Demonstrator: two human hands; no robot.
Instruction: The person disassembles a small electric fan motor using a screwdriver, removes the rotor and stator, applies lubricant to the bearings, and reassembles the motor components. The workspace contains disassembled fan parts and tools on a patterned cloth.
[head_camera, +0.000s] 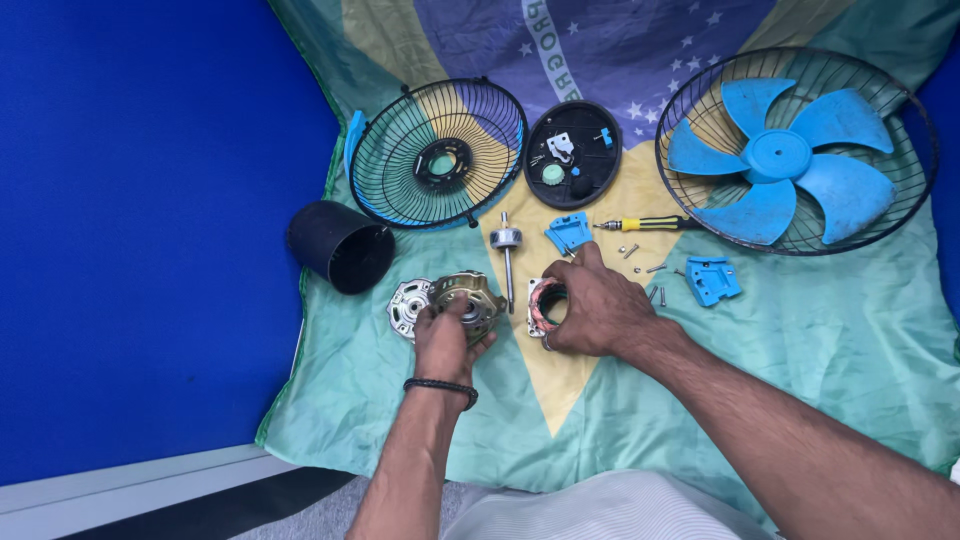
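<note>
Left hand (447, 335) on motor housing (468, 300)

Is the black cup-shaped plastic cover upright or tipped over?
Tipped over: the black cup-shaped plastic cover lies on its side, open mouth facing right.

A green cloth with a yellow diamond and a star-dotted dark blue disc (800, 340) covers the bright blue floor (140, 250). The five-bladed plastic fan propeller (780, 160) is sky blue inside a black wire grille (915, 130). The round wire guard (437, 155) is black too, edged blue. The screwdriver's handle (655, 224) is yellow and black; the wound stator ring (545, 305) shows copper-red.
</note>
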